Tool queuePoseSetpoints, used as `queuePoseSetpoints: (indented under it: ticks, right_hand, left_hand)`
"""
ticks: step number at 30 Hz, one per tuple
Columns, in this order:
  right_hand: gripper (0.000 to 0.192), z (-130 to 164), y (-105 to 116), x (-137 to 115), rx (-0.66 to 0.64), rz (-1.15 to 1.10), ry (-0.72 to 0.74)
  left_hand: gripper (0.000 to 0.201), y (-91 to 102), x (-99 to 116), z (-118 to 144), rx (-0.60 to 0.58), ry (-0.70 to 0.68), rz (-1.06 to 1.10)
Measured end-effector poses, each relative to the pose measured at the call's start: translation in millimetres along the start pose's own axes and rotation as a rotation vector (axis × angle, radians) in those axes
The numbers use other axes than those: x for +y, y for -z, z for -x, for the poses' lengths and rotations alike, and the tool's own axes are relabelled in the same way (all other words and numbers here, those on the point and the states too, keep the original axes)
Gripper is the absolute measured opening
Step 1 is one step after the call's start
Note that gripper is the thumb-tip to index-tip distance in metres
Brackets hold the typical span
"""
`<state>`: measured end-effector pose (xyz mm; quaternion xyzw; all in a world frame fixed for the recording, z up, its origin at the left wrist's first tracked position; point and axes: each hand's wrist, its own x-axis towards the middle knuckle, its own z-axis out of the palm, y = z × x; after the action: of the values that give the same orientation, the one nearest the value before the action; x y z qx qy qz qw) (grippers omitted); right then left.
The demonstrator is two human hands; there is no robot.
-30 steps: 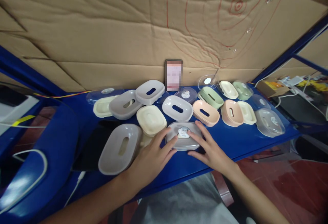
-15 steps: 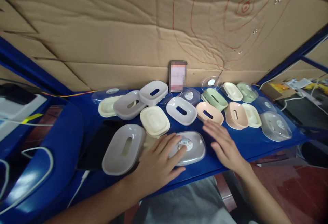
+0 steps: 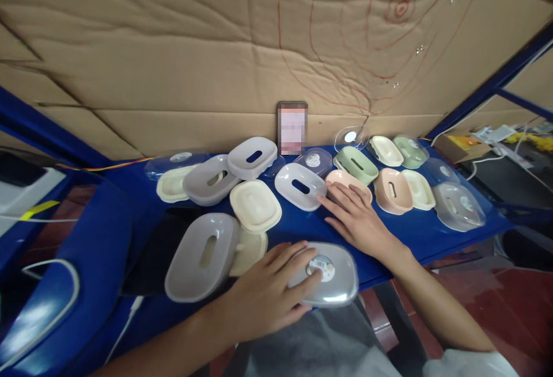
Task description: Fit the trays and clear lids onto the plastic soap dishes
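My left hand (image 3: 276,282) is spread over the left end of a grey soap box (image 3: 339,288) with a clear lid and a round label. Its fingers lie across the lid, and the thumb is at the near side. The box sits at the table's front edge. My right hand (image 3: 356,216) is open, fingers apart, over the near part of a pink slotted soap box base (image 3: 343,180). One fingertip is at the right rim of a pale lavender slotted base (image 3: 290,195). Left of my left hand lies a larger lavender base (image 3: 196,276).
Cream trays (image 3: 256,207), a green base (image 3: 356,164), another pink base (image 3: 394,190) and clear lids (image 3: 318,158) cover the blue table (image 3: 302,228). A phone (image 3: 292,129) leans on the cardboard wall. A dark flat panel (image 3: 149,256) and a white cable (image 3: 129,313) are at left.
The lidded soap box has come nearer to me with my left hand. My right hand has moved left and forward over the pink base. The view has shifted slightly.
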<state>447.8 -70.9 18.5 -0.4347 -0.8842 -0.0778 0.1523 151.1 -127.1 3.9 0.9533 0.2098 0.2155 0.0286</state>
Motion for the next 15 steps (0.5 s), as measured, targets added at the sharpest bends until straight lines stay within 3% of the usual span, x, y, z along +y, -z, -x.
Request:
queuePoseSetpoints:
  ticks: [3, 7, 11, 15]
  right_hand:
    - [0.06, 8.5, -0.9, 12.2, 0.065, 0.085, -0.208]
    - [0.06, 41.8, -4.6, 37.2, 0.146, 0.227, -0.457]
    - [0.055, 72.1, -8.4, 58.2, 0.179, 0.315, -0.612]
    - [0.042, 83.9, -11.7, 70.1, 0.2, 0.288, -0.671]
  left_hand:
    - [0.041, 0.3, -5.8, -2.6, 0.047, 0.105, -0.049]
    - [0.04, -0.1, -13.9, -6.2, 0.12, 0.206, -0.124]
    - [0.038, -2.5, -18.2, -6.5, 0.139, 0.271, -0.193]
    - [0.044, -4.0, -23.8, -5.0, 0.152, 0.32, -0.26]
